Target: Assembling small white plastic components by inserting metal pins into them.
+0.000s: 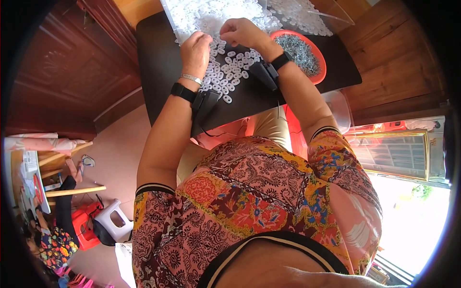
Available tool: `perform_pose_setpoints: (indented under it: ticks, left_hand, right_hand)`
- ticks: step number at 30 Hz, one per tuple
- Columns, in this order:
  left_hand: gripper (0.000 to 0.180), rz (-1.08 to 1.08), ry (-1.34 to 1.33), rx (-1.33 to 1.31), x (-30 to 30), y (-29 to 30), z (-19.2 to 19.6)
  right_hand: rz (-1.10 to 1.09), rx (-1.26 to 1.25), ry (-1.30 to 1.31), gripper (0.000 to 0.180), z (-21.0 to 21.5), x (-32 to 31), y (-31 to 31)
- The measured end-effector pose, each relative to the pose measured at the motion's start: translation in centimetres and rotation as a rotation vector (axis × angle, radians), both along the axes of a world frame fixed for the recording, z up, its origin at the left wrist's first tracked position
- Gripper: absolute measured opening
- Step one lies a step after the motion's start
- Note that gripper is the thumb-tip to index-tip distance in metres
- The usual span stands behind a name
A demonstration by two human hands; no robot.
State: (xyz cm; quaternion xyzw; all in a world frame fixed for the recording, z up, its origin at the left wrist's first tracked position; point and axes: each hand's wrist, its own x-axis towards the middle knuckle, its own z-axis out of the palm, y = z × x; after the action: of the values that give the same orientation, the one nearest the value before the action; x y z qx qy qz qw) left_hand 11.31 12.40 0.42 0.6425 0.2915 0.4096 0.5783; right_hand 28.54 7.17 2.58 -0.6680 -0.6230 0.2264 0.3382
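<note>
My left hand (196, 50) rests with curled fingers on a heap of small white plastic rings (229, 67) spread over a dark table (158, 67). My right hand (245, 32) is closed just above the same heap, fingertips pinched together; whether a ring sits between them is hidden. A red bowl (321, 72) holding small grey metal parts (300, 52) stands to the right of my right wrist. Both wrists wear black bands with small black devices.
A larger pile of white rings (216, 14) lies at the table's far side, partly on clear plastic sheeting (331, 14). Wooden panels flank the table. A white stool (113, 218) and a red stool (81, 225) stand at lower left, near another seated person (57, 245).
</note>
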Motion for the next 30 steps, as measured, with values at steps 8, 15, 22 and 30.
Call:
perform_pose_setpoints:
  ticks: [8, 15, 22, 30]
  left_hand:
    - [0.009, -0.047, -0.208, -0.062, -0.1, -0.9, 0.8]
    - [0.009, -0.101, -0.184, -0.095, -0.1, -1.3, 1.1]
    - [0.008, -0.076, -0.174, -0.133, 0.1, -1.3, 0.9]
    - [0.012, -0.111, -0.093, -0.070, 0.0, -0.9, 0.4]
  right_hand:
    - [-0.011, 0.137, 0.645, 0.019, 0.7, -2.9, -1.3]
    - [-0.011, 0.228, 0.823, 0.014, 0.4, -3.5, -1.4]
    - [0.021, 0.221, 0.715, 0.012, 0.2, -3.3, -1.5]
    - [0.036, 0.234, 0.601, 0.013, 0.1, -3.3, -1.6]
